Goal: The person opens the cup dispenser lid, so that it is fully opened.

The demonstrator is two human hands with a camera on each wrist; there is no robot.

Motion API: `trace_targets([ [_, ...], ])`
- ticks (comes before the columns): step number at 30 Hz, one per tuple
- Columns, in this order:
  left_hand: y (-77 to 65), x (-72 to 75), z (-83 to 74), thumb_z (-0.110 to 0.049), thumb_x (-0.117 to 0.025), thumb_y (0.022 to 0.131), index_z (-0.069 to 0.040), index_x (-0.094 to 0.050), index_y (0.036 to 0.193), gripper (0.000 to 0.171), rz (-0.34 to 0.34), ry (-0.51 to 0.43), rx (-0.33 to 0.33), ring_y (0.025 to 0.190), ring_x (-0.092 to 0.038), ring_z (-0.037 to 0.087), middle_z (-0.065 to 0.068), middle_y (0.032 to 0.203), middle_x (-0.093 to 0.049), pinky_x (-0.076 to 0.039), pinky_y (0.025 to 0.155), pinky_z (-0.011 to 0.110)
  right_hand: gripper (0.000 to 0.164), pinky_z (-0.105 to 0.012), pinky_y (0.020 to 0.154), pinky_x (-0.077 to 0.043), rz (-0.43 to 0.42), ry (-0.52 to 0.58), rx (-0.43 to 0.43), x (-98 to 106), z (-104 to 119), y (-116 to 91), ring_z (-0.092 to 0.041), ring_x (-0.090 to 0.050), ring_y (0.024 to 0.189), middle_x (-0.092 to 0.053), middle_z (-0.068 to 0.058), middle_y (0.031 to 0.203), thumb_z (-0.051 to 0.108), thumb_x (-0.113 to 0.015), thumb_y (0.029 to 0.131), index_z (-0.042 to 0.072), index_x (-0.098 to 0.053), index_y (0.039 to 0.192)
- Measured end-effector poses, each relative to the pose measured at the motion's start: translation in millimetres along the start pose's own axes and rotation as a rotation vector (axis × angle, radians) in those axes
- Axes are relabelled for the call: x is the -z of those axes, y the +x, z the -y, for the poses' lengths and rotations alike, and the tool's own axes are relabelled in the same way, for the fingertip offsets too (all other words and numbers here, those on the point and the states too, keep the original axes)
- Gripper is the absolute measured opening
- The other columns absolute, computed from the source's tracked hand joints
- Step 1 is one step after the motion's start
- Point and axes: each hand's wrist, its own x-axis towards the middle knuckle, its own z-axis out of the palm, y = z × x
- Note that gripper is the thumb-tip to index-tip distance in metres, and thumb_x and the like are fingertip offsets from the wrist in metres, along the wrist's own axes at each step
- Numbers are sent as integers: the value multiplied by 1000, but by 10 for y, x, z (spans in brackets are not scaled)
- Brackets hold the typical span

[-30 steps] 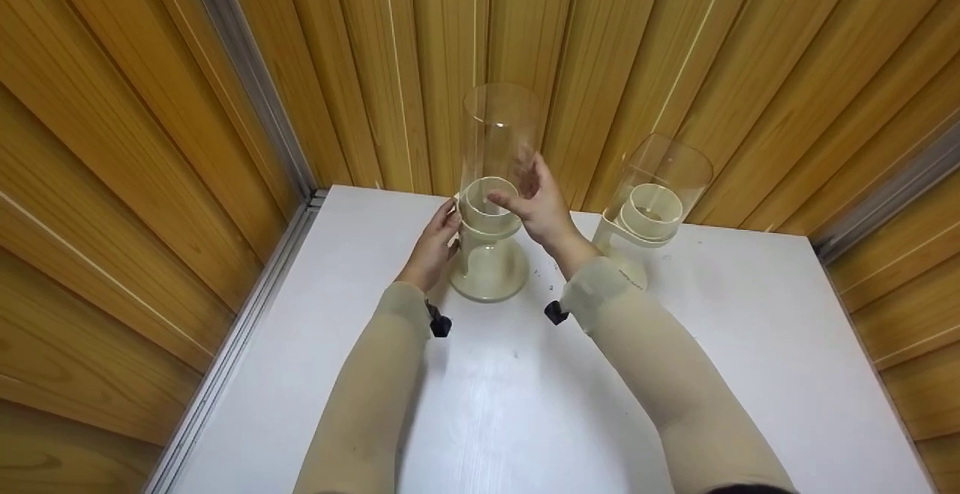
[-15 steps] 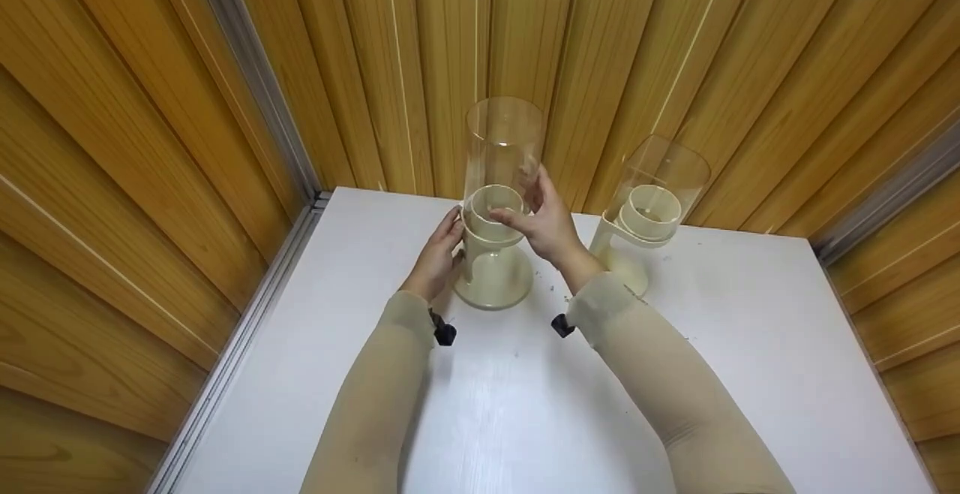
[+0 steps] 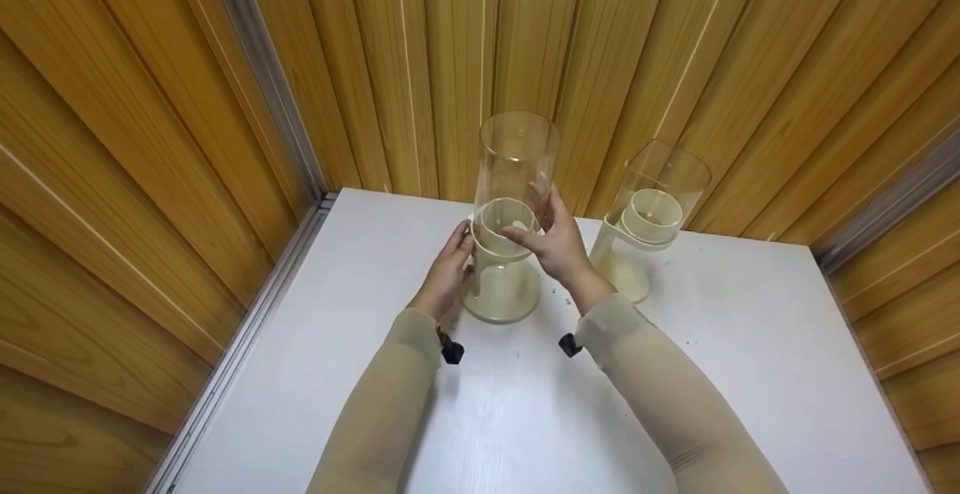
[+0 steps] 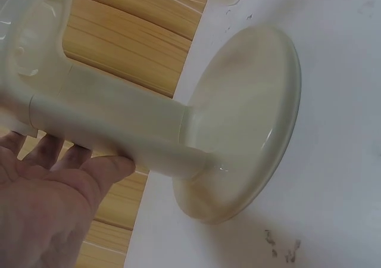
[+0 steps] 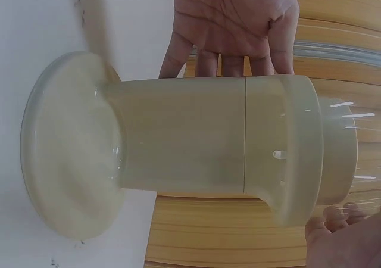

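An upright cream stand (image 3: 502,295) with a round foot rises from the white table; it also shows close up in both wrist views. Its upper ring surrounds a cream cup (image 3: 496,212), and a tall clear tube (image 3: 517,152) rises around that. My left hand (image 3: 446,272) touches the stand's left side, with fairly straight fingers (image 5: 232,62) that run to the column's edge; their tips are partly hidden behind it. Level with the cup, my right hand (image 3: 562,250) holds the clear tube, thumb in front and fingers on its far right side.
A second cream stand (image 3: 626,272), with a shorter clear sleeve (image 3: 667,164), stands to the right, close to my right forearm. Small dark marks (image 3: 559,295) dot the white table (image 3: 480,419). Wooden panels (image 3: 450,66) enclose the back and both sides.
The cream stand with its clear tube has shifted slightly toward me and to the right, and both hands have moved along with it. The second stand keeps its place.
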Motion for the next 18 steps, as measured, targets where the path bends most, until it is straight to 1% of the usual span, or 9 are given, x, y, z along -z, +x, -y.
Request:
trace_targets([
  [3,-39,-41,1,-48,-41,122,-24,-20,183,69,-18,20,-5,180,-14,34,5,192,-18,-19,144,67,124,-47,146,-25,-12,10,8,-1,-12,-46,-32,-36,173,-41,-13,183,19,-99,89,9,-17,182],
  [8,-150,-110,25,-49,-42,122,-23,-22,183,69,-51,49,-19,178,-19,37,4,192,-19,-25,142,68,124,-48,147,-24,-29,7,17,-5,-68,-144,-33,-34,174,-41,-14,183,20,-99,90,8,-16,182],
  [11,-223,-144,54,-48,-43,122,-22,-24,182,69,-68,70,-31,177,-24,38,6,191,-23,-29,140,69,117,-53,146,-24,-25,-1,31,-9,-106,-207,-35,-37,172,-42,-16,182,17,-96,92,9,-20,180],
  [15,-308,-187,89,-47,-44,122,-19,-25,182,69,-83,103,-61,176,-27,39,8,189,-27,-33,139,68,108,-58,145,-25,-19,-15,41,-8,-120,-287,-37,-39,171,-44,-15,180,14,-94,91,12,-28,177],
  [18,-369,-221,110,-46,-45,122,-16,-26,181,70,-97,117,-82,175,-29,39,10,188,-29,-35,138,66,107,-59,146,-23,-13,-22,39,-3,-111,-344,-37,-37,172,-44,-15,180,15,-94,91,12,-29,176],
])
